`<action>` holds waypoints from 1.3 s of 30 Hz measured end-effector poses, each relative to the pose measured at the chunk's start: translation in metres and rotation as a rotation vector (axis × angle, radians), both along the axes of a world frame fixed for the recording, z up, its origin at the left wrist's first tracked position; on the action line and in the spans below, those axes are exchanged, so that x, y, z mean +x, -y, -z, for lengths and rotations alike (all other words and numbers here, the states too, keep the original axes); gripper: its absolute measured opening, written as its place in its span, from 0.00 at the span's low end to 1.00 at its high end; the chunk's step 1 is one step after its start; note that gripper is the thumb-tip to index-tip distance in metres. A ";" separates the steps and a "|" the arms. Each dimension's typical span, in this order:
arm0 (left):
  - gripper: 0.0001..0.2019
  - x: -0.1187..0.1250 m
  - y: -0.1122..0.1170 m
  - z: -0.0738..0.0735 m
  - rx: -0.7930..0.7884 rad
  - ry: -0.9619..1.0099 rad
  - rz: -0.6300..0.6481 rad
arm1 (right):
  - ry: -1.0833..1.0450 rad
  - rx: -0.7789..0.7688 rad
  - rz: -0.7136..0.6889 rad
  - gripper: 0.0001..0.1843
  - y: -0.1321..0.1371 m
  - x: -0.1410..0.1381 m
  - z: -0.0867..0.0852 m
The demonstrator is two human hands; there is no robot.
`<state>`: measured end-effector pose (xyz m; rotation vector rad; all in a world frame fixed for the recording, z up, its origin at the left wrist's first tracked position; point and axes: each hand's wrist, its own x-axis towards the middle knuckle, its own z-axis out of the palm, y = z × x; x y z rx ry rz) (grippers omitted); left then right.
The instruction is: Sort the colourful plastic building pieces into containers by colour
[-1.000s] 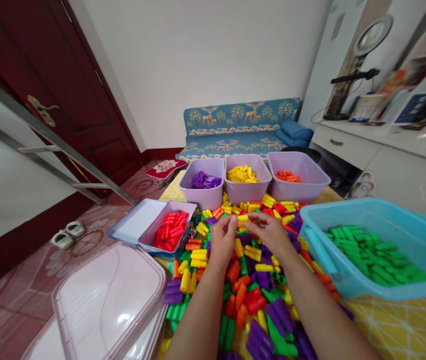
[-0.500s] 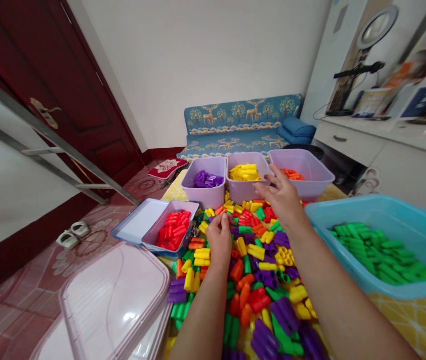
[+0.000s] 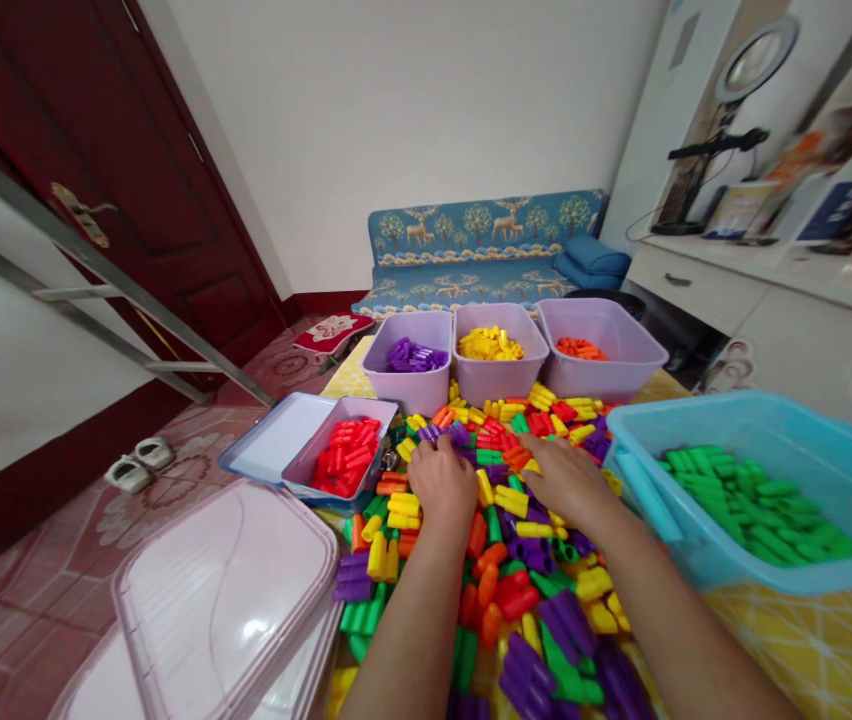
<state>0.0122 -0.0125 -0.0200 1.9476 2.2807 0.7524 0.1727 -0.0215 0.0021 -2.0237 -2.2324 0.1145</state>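
Colourful plastic finger-shaped pieces lie in a mixed pile in front of me. My left hand [image 3: 442,482] is low over the pile, its fingers bent onto some purple pieces [image 3: 456,434] that show just past the fingertips. My palm hides part of that grip. To its right, my right hand [image 3: 565,482] reaches in with fingers stretched out, touching the pile by an orange piece [image 3: 516,458]. Nothing shows in its grasp. Beyond my hands stand three lilac bins: a bin of purple pieces [image 3: 407,388], a bin of yellow pieces [image 3: 501,378] and a bin of orange pieces [image 3: 632,345].
A turquoise tub [image 3: 778,420] of green pieces stands at the right. On the left are a box [image 3: 298,468] of red pieces and stacked pale lids [image 3: 231,590]. Yellow patterned cloth [image 3: 808,650] covers the table. A ladder [image 3: 118,275] and patterned sofa [image 3: 463,275] lie beyond.
My right hand has left the yellow bin's edge and come down onto the pile. My left hand has shifted slightly, and purple pieces now show at its fingertips.
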 end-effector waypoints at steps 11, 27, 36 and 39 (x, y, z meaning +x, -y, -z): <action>0.29 -0.004 -0.006 0.003 -0.012 0.141 0.260 | -0.253 -0.055 -0.040 0.41 -0.021 -0.003 0.015; 0.25 0.004 -0.013 0.005 0.075 1.092 0.533 | -1.237 -0.225 -0.283 0.31 -0.017 -0.008 0.006; 0.15 0.004 -0.012 0.006 0.117 1.141 0.554 | -1.253 -0.020 -0.204 0.20 -0.025 -0.008 0.018; 0.16 0.004 -0.013 0.011 0.060 1.100 0.540 | -1.178 0.167 -0.079 0.16 -0.027 -0.006 0.019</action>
